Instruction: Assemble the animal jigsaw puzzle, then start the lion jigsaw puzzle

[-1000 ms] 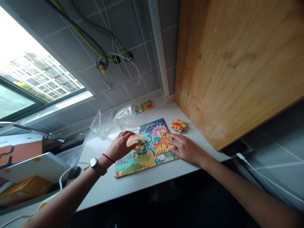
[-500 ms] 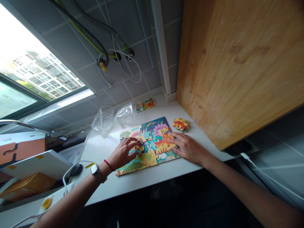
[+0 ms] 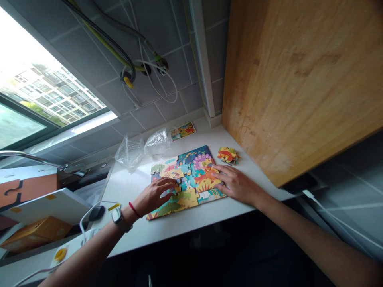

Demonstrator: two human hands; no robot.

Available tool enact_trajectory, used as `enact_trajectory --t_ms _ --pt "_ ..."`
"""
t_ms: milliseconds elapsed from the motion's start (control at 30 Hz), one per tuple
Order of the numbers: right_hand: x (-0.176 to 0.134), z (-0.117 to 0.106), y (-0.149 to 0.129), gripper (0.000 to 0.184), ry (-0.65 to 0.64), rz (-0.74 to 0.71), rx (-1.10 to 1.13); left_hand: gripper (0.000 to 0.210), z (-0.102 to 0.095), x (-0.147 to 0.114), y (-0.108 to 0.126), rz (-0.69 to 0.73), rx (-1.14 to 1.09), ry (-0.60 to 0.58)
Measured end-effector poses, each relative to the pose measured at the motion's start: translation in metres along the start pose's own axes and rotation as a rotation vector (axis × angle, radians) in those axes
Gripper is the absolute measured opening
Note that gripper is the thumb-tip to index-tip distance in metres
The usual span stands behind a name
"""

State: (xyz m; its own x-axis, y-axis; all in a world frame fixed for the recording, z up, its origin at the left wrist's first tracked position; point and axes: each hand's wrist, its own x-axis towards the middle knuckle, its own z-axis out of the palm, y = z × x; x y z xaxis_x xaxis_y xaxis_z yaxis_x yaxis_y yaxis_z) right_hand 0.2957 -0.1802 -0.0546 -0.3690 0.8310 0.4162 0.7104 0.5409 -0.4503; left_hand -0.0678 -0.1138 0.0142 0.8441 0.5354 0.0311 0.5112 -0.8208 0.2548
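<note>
A colourful animal jigsaw puzzle (image 3: 182, 198) lies nearly flat on the white countertop, its pieces joined across most of the picture. My left hand (image 3: 158, 192) reaches over its left half, wearing a watch and a red cord. The fingers bend down with the tips and thumb around a puzzle piece (image 3: 177, 184) near the middle; the hand partly hides it. At the right edge my right hand (image 3: 236, 182) rests with fingers spread, the tips touching the lion part of the picture. A small pile of loose puzzle pieces (image 3: 228, 155) sits just beyond that hand.
Crumpled clear plastic packaging (image 3: 130, 152) and a picture card (image 3: 183, 131) lie along the wall. On the right stands a large wooden board (image 3: 284, 87). Boxes (image 3: 38, 233), a power strip (image 3: 60, 255) and a faucet (image 3: 38, 155) are at the left. Cables (image 3: 167, 79) hang above.
My left hand has shifted very slightly, its fingers stretching a little further over the puzzle's middle. My right hand stays at the right edge. The view has moved slightly.
</note>
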Motion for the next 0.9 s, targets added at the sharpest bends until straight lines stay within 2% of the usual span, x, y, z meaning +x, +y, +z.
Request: enact_trajectory --t_ms 167,400,800,900 --pt "0.000 0.000 0.000 0.033 0.006 -0.008 0.003 0.027 0.003 -0.004 0.005 0.000 0.033 -0.006" --pt "0.001 -0.001 -0.002 0.032 0.000 0.002 0.001 0.036 0.013 -0.016 0.015 -0.053 0.094 0.022" --pt "0.000 0.000 -0.001 0.032 -0.006 0.002 -0.007 0.076 0.014 -0.026 0.032 -0.076 0.105 -0.138" --pt "0.000 0.001 -0.001 0.032 -0.001 -0.001 -0.010 0.080 0.013 -0.025 0.035 -0.094 0.104 -0.176"
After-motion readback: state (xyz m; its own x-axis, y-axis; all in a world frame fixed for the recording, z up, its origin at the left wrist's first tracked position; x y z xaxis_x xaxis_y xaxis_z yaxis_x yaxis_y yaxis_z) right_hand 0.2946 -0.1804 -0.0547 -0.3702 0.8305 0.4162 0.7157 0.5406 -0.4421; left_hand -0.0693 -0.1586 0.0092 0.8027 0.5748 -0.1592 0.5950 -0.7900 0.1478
